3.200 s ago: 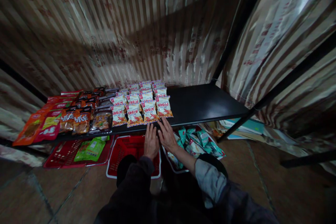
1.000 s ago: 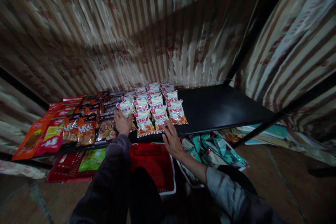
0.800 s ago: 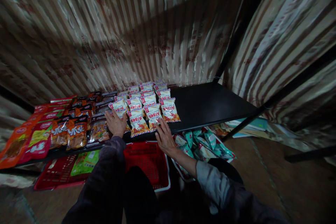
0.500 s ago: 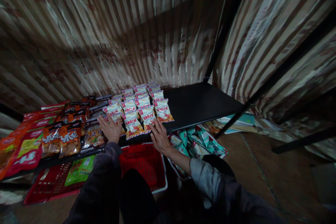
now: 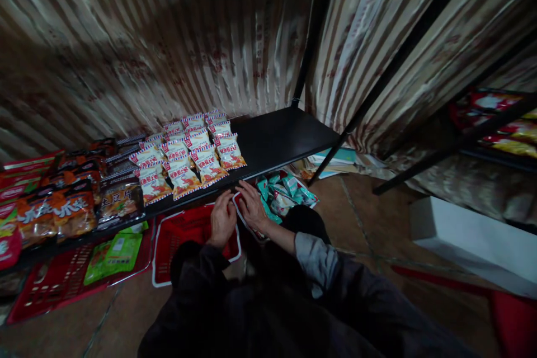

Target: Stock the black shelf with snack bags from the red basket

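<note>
White-and-orange snack bags (image 5: 179, 174) stand in rows on a black shelf (image 5: 277, 137). Just in front of the shelf edge, my left hand (image 5: 223, 218) is over the right side of a red basket (image 5: 168, 246), fingers loosely curved and apart, holding nothing visible. Close to its right, my right hand (image 5: 250, 207) has its fingers spread over the near-left rim of another basket, which holds teal snack bags (image 5: 289, 187). Whether the right fingertips touch that rim cannot be made out.
Orange-black bags (image 5: 73, 210) and dark brown bags (image 5: 121, 201) fill the shelf's left part. Below, a red basket holds green bags (image 5: 117, 254). Dark metal posts (image 5: 356, 117) slant at right. A white box (image 5: 474, 240) and papers (image 5: 331, 162) lie on the floor.
Both hands have left the white-and-orange bags, coming back toward the body and closer together. The view has swung right, bringing the white box and another stocked shelf into sight.
</note>
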A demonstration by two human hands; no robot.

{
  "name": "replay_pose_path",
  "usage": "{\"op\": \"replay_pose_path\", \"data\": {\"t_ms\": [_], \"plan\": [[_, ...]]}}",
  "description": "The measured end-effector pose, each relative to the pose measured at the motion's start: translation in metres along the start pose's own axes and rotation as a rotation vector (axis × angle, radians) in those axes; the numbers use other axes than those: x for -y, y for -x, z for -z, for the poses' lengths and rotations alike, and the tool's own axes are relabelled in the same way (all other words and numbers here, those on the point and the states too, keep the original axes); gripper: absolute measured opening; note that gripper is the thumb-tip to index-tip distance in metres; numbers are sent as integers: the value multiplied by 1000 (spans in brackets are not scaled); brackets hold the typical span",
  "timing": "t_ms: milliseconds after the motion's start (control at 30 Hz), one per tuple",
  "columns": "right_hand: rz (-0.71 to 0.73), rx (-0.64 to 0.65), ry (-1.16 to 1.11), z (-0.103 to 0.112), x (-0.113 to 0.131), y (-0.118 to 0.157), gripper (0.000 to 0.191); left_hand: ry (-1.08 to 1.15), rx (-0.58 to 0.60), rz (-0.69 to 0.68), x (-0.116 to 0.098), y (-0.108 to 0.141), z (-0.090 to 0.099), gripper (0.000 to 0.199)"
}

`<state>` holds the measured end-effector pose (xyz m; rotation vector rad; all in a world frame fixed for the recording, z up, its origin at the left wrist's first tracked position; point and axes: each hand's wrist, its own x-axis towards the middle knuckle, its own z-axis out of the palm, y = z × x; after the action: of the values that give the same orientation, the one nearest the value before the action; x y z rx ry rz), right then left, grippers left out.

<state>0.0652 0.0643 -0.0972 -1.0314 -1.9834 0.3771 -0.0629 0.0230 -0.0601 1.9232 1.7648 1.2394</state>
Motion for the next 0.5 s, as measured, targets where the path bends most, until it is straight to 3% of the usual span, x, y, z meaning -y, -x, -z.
{"op": "replay_pose_path", "data": {"t_ms": [167,367,500], "plan": [[-350,12,128,15,-50,44,40,-86,366,295,3,41,-56,30],[-420,18,334,57,-93,53,40,-105,524,361,7,56,-87,26],[-554,184,504,73,-109,43,44,-128,593,380,7,58,-101,26]]}}
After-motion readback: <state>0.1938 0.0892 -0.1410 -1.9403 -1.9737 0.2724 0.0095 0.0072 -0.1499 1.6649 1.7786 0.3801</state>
